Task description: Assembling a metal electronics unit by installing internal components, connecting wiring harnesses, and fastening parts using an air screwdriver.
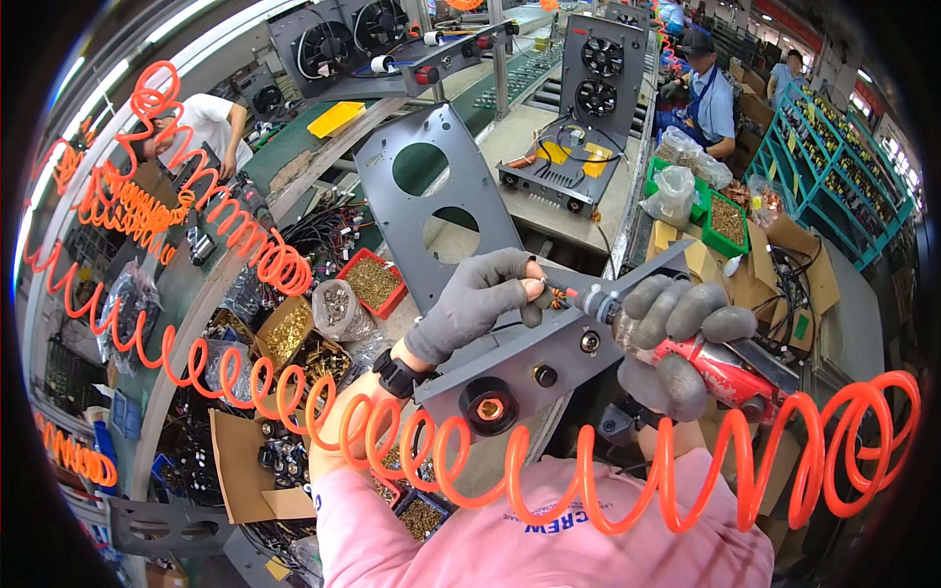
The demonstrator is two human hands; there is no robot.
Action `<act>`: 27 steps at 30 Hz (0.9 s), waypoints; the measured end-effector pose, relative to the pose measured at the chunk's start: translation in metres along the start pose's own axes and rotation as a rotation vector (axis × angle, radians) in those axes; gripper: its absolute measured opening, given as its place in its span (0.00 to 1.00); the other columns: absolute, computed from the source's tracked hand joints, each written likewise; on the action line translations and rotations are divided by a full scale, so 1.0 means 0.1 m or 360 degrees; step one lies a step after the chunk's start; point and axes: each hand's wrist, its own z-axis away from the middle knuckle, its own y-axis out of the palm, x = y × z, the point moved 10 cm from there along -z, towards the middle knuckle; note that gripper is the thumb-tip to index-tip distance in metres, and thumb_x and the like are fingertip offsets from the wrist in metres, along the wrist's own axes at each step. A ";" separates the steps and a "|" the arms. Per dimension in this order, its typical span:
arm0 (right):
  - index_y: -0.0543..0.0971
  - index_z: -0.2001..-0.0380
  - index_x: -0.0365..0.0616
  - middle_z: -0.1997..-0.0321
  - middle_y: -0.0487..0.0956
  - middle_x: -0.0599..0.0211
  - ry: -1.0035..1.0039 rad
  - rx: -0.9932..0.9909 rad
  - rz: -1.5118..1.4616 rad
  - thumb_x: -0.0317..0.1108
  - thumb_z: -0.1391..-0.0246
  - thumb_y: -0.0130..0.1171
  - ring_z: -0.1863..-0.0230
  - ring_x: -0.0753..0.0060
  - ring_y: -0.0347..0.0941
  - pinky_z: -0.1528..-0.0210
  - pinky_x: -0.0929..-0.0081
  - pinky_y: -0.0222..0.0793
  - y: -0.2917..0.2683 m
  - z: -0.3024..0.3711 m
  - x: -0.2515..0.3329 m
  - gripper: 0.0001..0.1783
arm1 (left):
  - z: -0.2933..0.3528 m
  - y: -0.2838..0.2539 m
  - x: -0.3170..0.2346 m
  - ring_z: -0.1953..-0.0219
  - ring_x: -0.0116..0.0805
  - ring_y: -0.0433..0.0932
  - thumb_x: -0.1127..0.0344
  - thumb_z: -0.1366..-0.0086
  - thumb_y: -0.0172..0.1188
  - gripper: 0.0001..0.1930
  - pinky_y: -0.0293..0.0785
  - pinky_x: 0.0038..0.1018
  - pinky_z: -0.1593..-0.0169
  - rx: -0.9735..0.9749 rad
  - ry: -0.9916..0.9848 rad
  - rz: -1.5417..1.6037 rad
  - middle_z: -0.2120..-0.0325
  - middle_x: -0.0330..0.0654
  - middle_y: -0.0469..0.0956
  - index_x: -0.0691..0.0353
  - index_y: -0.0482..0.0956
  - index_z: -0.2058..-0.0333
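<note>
My right hand, in a grey glove, is wrapped round a red power screwdriver whose nose points left. In a grey glove with bare fingertips, my left hand pinches at the screwdriver's tip; whatever small piece it holds is too small to make out. Both hands are over a dark grey metal casing. Its near panel carries a round black socket with a brass centre, a black knob and a silver fitting. Its tall panel with two large round holes stands beyond my left hand.
An orange coiled hose loops across in front of my chest. Left of the casing are a red bin of small fasteners and a cardboard box. Another casing with fans stands farther along the line. Co-workers are nearby.
</note>
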 end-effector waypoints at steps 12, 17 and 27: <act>0.67 0.61 0.47 0.71 0.65 0.69 0.0126 -0.0165 0.0044 0.30 0.61 0.60 0.77 0.76 0.67 0.74 0.73 0.63 -0.07 0.04 0.02 0.21 | -0.04 0.01 0.03 0.73 0.25 0.73 0.67 0.39 0.52 0.09 0.69 0.20 0.68 0.0015 0.0028 -0.0018 0.72 0.41 0.73 0.68 0.71 0.65; 0.67 0.63 0.47 0.72 0.64 0.69 0.0150 -0.0171 0.0069 0.31 0.61 0.61 0.77 0.75 0.67 0.74 0.73 0.63 -0.06 0.04 0.02 0.20 | -0.05 0.01 -0.01 0.73 0.24 0.73 0.68 0.39 0.52 0.09 0.69 0.20 0.67 0.0010 0.0095 -0.0087 0.72 0.40 0.74 0.67 0.70 0.64; 0.66 0.63 0.48 0.72 0.65 0.70 0.0152 -0.0114 0.0066 0.31 0.61 0.61 0.79 0.76 0.67 0.75 0.73 0.63 -0.02 0.02 0.01 0.19 | -0.05 0.00 -0.05 0.73 0.26 0.72 0.67 0.40 0.53 0.09 0.69 0.21 0.67 -0.0024 0.0074 -0.0166 0.74 0.40 0.74 0.68 0.72 0.67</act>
